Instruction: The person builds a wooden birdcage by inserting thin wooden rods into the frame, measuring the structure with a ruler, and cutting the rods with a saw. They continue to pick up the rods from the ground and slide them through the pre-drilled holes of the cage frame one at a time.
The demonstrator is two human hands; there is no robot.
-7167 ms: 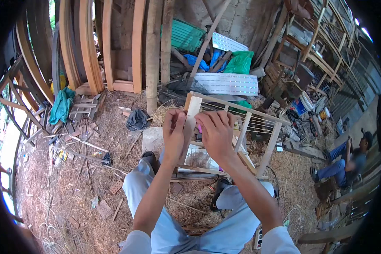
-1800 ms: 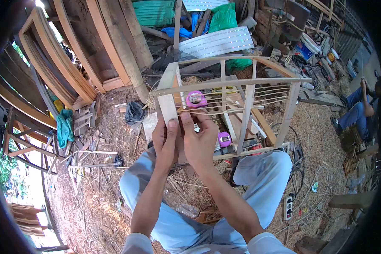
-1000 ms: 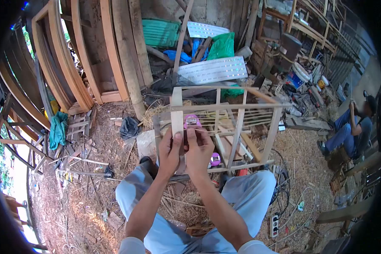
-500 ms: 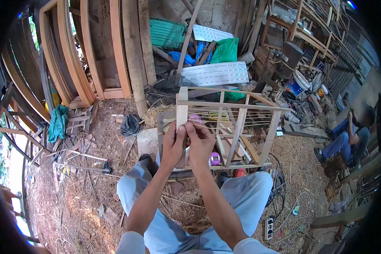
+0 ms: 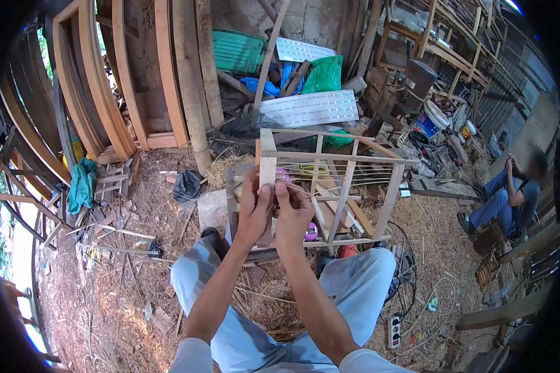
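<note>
A slatted wooden frame [image 5: 350, 193] stands between my knees, with thin rods running across it. My left hand [image 5: 253, 214] is closed around the upright post [image 5: 268, 163] at its near left corner, thumb on the front face. My right hand [image 5: 294, 217] is pinched beside it, on a thin wooden rod [image 5: 305, 189] that runs right from the post. Both thumbs are nearly side by side. Inside the frame lie loose wood strips and a purple round object [image 5: 311, 232].
A seated person [image 5: 513, 196] is at the right. A power strip [image 5: 394, 332] and cables lie at lower right. Door frames [image 5: 106, 93] lean at upper left. A black plastic bag [image 5: 186, 186] lies on the shaving-strewn floor.
The whole view has shifted slightly, with the surroundings a little further left. Both hands stay at the same post, their grip nearly unchanged.
</note>
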